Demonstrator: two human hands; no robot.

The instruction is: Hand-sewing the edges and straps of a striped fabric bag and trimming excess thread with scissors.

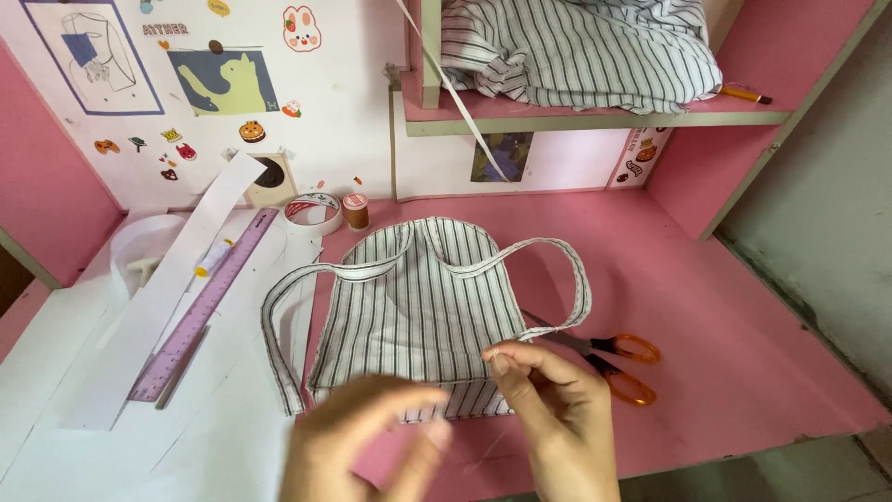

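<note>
While the striped fabric bag (418, 307) lies flat on the pink desk (734, 325) with its opening and two straps toward the far wall and its bottom hem toward the person, both hands sit at that near hem. The right hand (553, 409) has thumb and forefinger pinched together just over the bag's lower right edge, apparently on a needle or fine thread too thin to make out, so it is closed narrow on something I cannot name for sure. The left hand (372, 437) is blurred, fingers loosely curled toward the right hand; whether it holds anything cannot be told. The bag's long axis runs away from the person, hem near, straps far, and the right hand is the nearer of the two to the cloth, touching or almost touching it, while the left hovers just below the hem. Orange-handled scissors (609, 363) lie just right of the bag, partly under one strap. A purple ruler (200, 311), a white paper strip (158, 307), a roll of tape (313, 211) and a brown thread spool (356, 211) lie to the left and beyond, well apart from the hands.
</note>
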